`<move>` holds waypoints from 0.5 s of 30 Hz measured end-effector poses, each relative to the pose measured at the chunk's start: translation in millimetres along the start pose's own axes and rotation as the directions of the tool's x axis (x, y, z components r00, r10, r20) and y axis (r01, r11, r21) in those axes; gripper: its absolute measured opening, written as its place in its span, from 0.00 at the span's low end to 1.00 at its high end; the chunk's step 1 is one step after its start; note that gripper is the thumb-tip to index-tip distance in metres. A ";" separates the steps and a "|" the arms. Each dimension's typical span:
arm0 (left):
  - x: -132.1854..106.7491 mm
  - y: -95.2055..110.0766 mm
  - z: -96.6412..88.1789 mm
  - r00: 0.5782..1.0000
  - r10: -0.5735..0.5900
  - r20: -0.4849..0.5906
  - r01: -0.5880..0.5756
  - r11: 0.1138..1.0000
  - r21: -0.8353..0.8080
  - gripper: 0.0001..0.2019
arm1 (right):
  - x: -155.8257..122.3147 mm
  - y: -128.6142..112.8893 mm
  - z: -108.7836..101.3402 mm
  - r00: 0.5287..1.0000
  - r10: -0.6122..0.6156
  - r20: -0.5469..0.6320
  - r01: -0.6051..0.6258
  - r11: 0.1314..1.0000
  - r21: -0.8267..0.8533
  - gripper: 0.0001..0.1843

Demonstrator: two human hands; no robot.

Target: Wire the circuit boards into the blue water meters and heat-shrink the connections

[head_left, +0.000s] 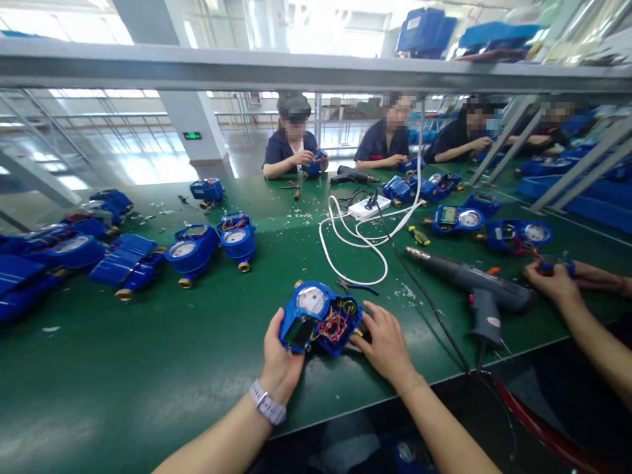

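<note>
A blue water meter (318, 316) with its cover off lies on the green table (148, 368) in front of me, showing a white dial, a small screen and red wires. My left hand (280, 359) grips its left end, thumb along the housing. My right hand (384, 342) rests closed against its right side, fingertips at the open wiring compartment. What the right fingers pinch, if anything, is hidden.
Several more blue meters (192, 250) lie at the left and far right. A grey heat gun (474, 286) and a white coiled cable (355, 243) with a power strip (369, 207) lie to the right. A neighbour's hands (555, 280) work at the right edge. Other workers sit across the table.
</note>
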State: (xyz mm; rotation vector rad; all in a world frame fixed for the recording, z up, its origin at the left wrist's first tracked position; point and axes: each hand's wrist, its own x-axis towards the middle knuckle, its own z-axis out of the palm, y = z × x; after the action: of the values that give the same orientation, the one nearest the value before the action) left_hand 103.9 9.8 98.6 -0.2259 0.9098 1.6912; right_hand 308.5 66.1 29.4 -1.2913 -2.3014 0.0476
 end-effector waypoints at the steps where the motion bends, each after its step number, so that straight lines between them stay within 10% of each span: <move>1: 7.7 -5.5 13.6 1.000 -0.002 0.027 0.002 1.000 -0.013 0.10 | 8.2 11.3 1.1 1.000 0.008 -0.020 -0.008 1.000 0.005 0.25; 8: 62.4 -40.3 96.6 0.987 -0.032 0.157 0.031 0.999 0.011 0.10 | 55.0 76.4 -4.8 0.959 0.106 -0.265 -0.082 0.992 0.101 0.31; 15: 48.1 -35.0 72.1 0.989 -0.022 0.147 -0.006 0.982 0.187 0.07 | 38.1 32.2 -103.6 0.823 0.175 -0.540 -0.012 0.957 0.291 0.23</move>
State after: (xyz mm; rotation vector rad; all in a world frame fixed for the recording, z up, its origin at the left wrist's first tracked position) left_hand 140.6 95.6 104.2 0.0230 0.9474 1.5806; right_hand 362.9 93.3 126.9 -1.0906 -1.6573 0.0166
